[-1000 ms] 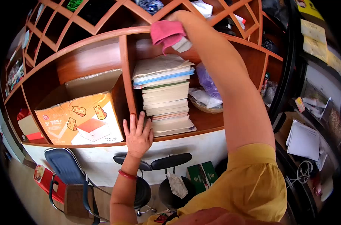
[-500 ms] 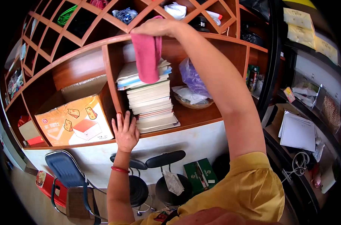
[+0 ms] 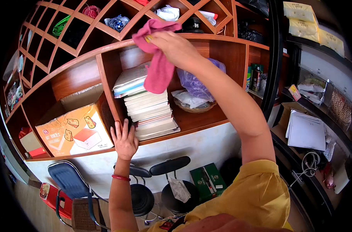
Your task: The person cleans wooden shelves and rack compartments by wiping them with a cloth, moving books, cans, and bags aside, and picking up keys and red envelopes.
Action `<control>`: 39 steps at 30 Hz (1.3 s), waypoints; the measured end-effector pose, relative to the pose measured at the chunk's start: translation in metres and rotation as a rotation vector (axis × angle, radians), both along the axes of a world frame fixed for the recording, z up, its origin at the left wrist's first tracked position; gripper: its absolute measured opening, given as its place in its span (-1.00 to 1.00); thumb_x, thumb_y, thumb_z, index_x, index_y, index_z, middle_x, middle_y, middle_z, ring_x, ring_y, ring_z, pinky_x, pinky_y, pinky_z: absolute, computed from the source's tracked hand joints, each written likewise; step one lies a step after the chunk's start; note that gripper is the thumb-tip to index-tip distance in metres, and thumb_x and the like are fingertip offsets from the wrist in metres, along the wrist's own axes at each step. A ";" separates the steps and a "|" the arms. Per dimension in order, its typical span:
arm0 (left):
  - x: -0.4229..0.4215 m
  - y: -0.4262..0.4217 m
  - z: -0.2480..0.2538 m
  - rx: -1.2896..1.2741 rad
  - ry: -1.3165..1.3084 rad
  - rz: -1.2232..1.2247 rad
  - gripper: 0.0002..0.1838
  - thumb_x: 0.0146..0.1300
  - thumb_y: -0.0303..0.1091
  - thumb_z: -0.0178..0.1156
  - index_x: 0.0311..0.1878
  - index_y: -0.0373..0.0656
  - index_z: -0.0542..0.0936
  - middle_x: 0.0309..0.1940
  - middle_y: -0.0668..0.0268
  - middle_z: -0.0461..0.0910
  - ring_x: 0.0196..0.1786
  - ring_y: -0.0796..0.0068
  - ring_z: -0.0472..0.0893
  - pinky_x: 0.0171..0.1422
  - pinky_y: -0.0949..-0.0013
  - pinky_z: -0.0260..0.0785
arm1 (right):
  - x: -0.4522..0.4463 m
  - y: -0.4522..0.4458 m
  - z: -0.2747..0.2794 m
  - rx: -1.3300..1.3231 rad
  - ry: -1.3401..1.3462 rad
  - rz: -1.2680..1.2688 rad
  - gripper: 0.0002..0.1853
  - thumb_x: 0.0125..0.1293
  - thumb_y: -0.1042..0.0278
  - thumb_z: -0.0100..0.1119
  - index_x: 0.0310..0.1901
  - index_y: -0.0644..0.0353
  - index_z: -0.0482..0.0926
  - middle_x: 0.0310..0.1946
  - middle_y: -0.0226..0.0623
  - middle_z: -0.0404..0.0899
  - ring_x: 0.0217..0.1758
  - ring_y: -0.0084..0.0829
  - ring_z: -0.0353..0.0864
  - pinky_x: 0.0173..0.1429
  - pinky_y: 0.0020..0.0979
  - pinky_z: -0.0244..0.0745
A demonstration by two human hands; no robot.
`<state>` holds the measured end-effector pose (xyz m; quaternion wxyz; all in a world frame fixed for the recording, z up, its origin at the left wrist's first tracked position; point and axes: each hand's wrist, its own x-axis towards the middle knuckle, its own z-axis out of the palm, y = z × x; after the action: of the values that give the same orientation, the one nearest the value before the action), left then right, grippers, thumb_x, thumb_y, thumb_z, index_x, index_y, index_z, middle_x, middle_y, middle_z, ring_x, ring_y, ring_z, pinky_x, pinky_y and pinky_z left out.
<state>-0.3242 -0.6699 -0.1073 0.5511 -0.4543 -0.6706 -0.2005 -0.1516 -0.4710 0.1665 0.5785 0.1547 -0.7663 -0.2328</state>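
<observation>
My right hand is raised to the upper edge of the wooden shelf unit, its fingers closed on a pink cloth. One end of the cloth bunches over the fingers, and the rest hangs down in front of a stack of books. My left hand, a red bangle on its wrist, lies with fingers spread against the lower shelf edge. Its fingertips reach the foot of the upright divider, just left of the stack.
Left of the divider stands an open cardboard box. A purple plastic bag and a basket sit right of the books. Below are black stools, a chair and a green box. A black rack rises at right.
My right hand has moved from on top of the upper ledge to in front of it, and the cloth is now bunched higher. My left hand stays at the divider. The view has shifted slightly.
</observation>
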 end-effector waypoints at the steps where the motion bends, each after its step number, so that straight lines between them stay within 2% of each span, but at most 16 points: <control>1: 0.001 0.000 0.001 0.001 0.000 -0.002 -0.64 0.03 -0.34 0.08 -0.06 -0.13 0.58 0.32 0.20 0.23 0.41 -0.12 0.04 0.42 -0.17 -0.15 | 0.012 0.007 -0.006 0.090 0.026 0.059 -0.70 0.12 0.49 -0.02 -0.07 0.17 0.50 -0.10 -0.22 0.52 0.00 -0.18 0.48 0.09 -0.22 0.40; 3: 0.004 0.000 0.002 0.020 -0.007 -0.007 -0.67 0.05 -0.32 0.08 -0.09 -0.15 0.59 0.29 0.19 0.28 0.41 -0.05 0.07 0.41 -0.17 -0.14 | 0.044 0.034 -0.023 0.174 0.065 -0.079 -0.70 0.08 0.49 0.02 -0.10 0.21 0.51 -0.12 -0.16 0.52 -0.01 -0.16 0.48 0.11 -0.23 0.39; 5: 0.005 0.002 0.003 0.033 -0.013 -0.002 -0.67 0.04 -0.33 0.08 -0.09 -0.15 0.60 0.29 0.18 0.28 0.41 -0.05 0.07 0.41 -0.17 -0.13 | 0.081 0.062 -0.022 0.261 0.319 -0.197 -0.71 0.04 0.47 0.07 -0.13 0.23 0.52 -0.11 -0.12 0.53 0.03 -0.14 0.48 0.13 -0.25 0.38; 7: 0.005 0.003 0.002 0.035 -0.020 0.012 -0.67 0.04 -0.33 0.08 -0.10 -0.15 0.60 0.29 0.17 0.28 0.41 -0.05 0.07 0.41 -0.16 -0.13 | 0.105 0.103 -0.020 -0.158 0.364 -0.448 -0.70 0.11 0.37 0.11 -0.10 0.26 0.52 -0.06 -0.10 0.52 0.09 -0.11 0.45 0.17 -0.24 0.35; 9: 0.004 0.003 0.002 0.016 -0.015 0.021 -0.65 0.01 -0.37 0.08 -0.08 -0.13 0.59 0.31 0.14 0.24 0.40 -0.14 0.06 0.42 -0.15 -0.14 | 0.107 0.125 -0.006 -0.264 0.486 -0.394 -0.66 0.20 0.25 0.12 -0.07 0.29 0.52 -0.05 -0.06 0.52 0.10 -0.07 0.44 0.18 -0.21 0.33; 10: 0.004 0.002 0.001 0.013 -0.017 0.030 -0.65 0.01 -0.37 0.08 -0.08 -0.13 0.59 0.31 0.14 0.24 0.40 -0.14 0.06 0.42 -0.15 -0.14 | 0.105 0.132 -0.002 -0.113 0.505 -0.462 -0.59 0.24 0.10 0.10 -0.07 0.30 0.52 -0.06 -0.04 0.52 0.07 -0.05 0.44 0.15 -0.18 0.32; 13: 0.003 0.005 0.001 0.015 -0.026 0.031 -0.64 0.01 -0.37 0.07 -0.07 -0.12 0.59 0.31 0.14 0.24 0.40 -0.15 0.06 0.42 -0.15 -0.13 | 0.097 0.138 0.009 -0.211 0.310 -0.532 -0.59 0.24 0.08 0.08 -0.10 0.30 0.54 -0.10 -0.02 0.53 0.05 -0.07 0.45 0.15 -0.18 0.29; 14: 0.004 0.005 0.001 0.023 -0.013 0.028 -0.65 0.01 -0.36 0.08 -0.07 -0.13 0.59 0.30 0.15 0.26 0.40 -0.12 0.08 0.41 -0.15 -0.11 | 0.102 0.112 0.012 -0.492 0.148 -0.573 -0.60 0.25 0.08 0.06 -0.12 0.30 0.54 -0.13 -0.05 0.55 0.05 -0.11 0.46 0.18 -0.19 0.25; 15: 0.004 0.004 0.001 0.032 0.001 0.026 -0.65 0.02 -0.34 0.09 -0.08 -0.14 0.59 0.28 0.16 0.28 0.40 -0.08 0.10 0.40 -0.15 -0.10 | 0.099 0.118 0.008 -0.496 0.139 -0.568 -0.60 0.25 0.08 0.06 -0.12 0.30 0.54 -0.13 -0.05 0.55 0.05 -0.11 0.46 0.18 -0.19 0.25; 17: 0.007 0.005 0.004 0.031 -0.012 0.047 -0.64 0.01 -0.34 0.09 -0.07 -0.14 0.59 0.28 0.16 0.28 0.38 -0.09 0.11 0.39 -0.15 -0.08 | 0.088 0.142 0.001 -0.483 0.305 -0.174 -0.64 0.27 0.13 0.04 -0.10 0.29 0.54 -0.12 -0.08 0.55 0.06 -0.13 0.46 0.20 -0.20 0.24; 18: 0.007 0.005 0.004 0.030 -0.008 0.032 -0.64 0.01 -0.34 0.09 -0.08 -0.15 0.59 0.28 0.16 0.29 0.38 -0.09 0.12 0.39 -0.15 -0.08 | 0.078 0.154 -0.005 -0.437 0.411 -0.098 -0.67 0.29 0.18 0.02 -0.09 0.27 0.54 -0.06 -0.12 0.54 0.08 -0.12 0.44 0.20 -0.22 0.24; 24: 0.006 0.002 0.003 0.051 -0.007 -0.008 -0.68 -0.02 -0.36 0.11 -0.14 -0.17 0.61 0.26 0.16 0.31 0.38 -0.05 0.14 0.38 -0.15 -0.04 | 0.046 0.115 -0.036 -0.638 0.538 0.051 -0.60 0.36 0.23 -0.03 0.06 0.41 0.46 0.12 0.07 0.42 0.25 -0.09 0.34 0.34 -0.27 0.15; 29: 0.005 -0.001 0.002 0.040 -0.028 -0.005 -0.71 -0.03 -0.32 0.12 -0.19 -0.15 0.61 0.26 0.19 0.31 0.40 0.03 0.10 0.41 -0.12 -0.08 | 0.012 0.057 -0.061 -0.592 0.366 0.147 -0.61 0.36 0.28 -0.02 0.07 0.44 0.44 0.10 0.09 0.42 0.21 -0.05 0.37 0.29 -0.27 0.21; 32: 0.007 -0.001 0.003 0.047 -0.029 0.011 -0.73 -0.02 -0.32 0.12 -0.21 -0.13 0.61 0.27 0.21 0.30 0.42 0.07 0.07 0.43 -0.09 -0.11 | -0.015 0.023 -0.068 -0.432 0.264 0.271 -0.64 0.32 0.36 0.03 0.06 0.45 0.43 0.08 0.11 0.43 0.18 -0.02 0.38 0.26 -0.27 0.23; 37: 0.003 -0.001 -0.001 0.029 -0.044 0.020 -0.73 0.03 -0.26 0.11 -0.21 -0.13 0.60 0.28 0.23 0.28 0.44 0.12 0.05 0.44 -0.06 -0.14 | -0.045 -0.046 -0.035 -0.260 0.129 0.445 -0.63 0.29 0.39 0.06 0.05 0.47 0.40 0.07 0.14 0.41 0.13 0.02 0.40 0.21 -0.25 0.28; 39: 0.003 -0.003 0.001 0.035 -0.037 0.001 -0.74 0.04 -0.26 0.10 -0.23 -0.14 0.60 0.27 0.23 0.29 0.43 0.12 0.06 0.43 -0.06 -0.12 | -0.066 -0.073 -0.016 -0.068 0.082 0.478 -0.67 0.29 0.37 0.04 -0.02 0.47 0.42 -0.01 0.11 0.44 0.07 0.03 0.42 0.14 -0.22 0.32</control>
<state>-0.3208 -0.6729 -0.1067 0.5466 -0.4404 -0.6773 -0.2201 -0.2173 -0.5440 0.1501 0.6525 0.3022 -0.6915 -0.0694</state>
